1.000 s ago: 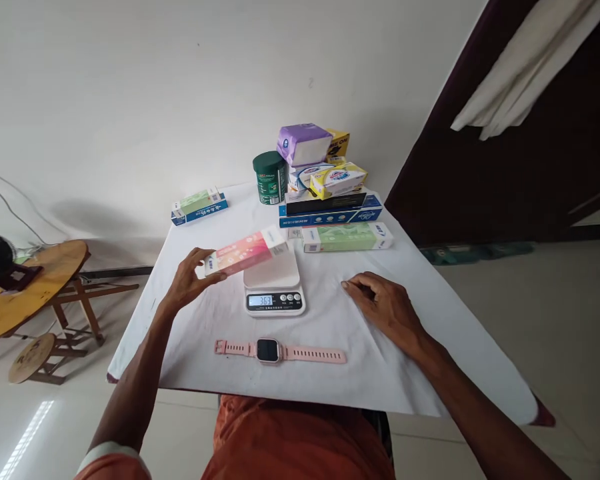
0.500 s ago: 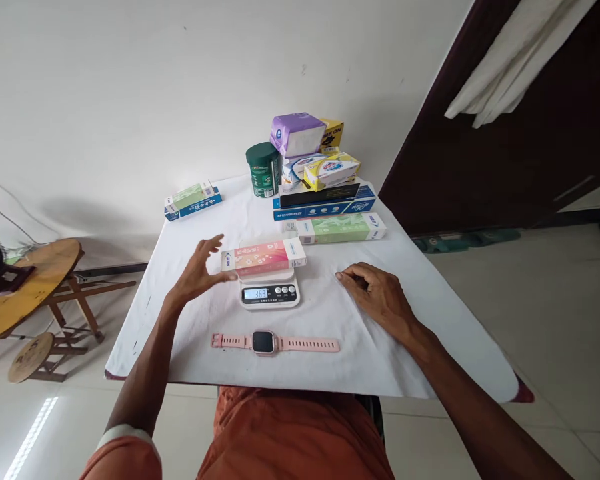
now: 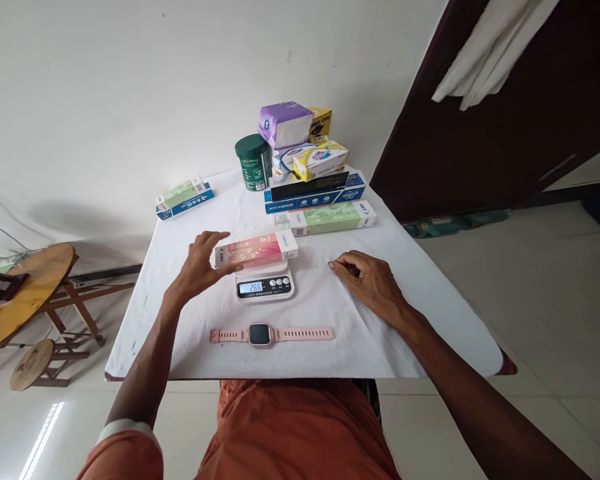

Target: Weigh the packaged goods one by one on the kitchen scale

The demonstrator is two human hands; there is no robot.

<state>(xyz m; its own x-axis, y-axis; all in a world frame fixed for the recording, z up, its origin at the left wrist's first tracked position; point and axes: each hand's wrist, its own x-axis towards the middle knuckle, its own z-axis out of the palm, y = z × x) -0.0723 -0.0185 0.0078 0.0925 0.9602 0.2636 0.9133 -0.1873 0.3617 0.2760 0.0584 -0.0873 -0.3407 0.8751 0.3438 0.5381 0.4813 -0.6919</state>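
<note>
A pink-and-white toothpaste box lies across the platform of a white kitchen scale, whose lit display seems to read 268. My left hand is closed around the box's left end, thumb at the front and fingers behind. Resting on the cloth to the right of the scale, my right hand has its fingers curled in, with nothing visible in them. A pink-strapped smartwatch is laid out flat in front of the scale.
Behind the scale lie a green carton, a blue carton, yellow soap packs and a purple tissue pack. A green canister stands beside them. Two small boxes are stacked at the back left of the white-covered table.
My left hand has closed in on the left end of the pink box. The scale's reading has dropped from 363. My right hand stays put while the whole view shifts slightly.
</note>
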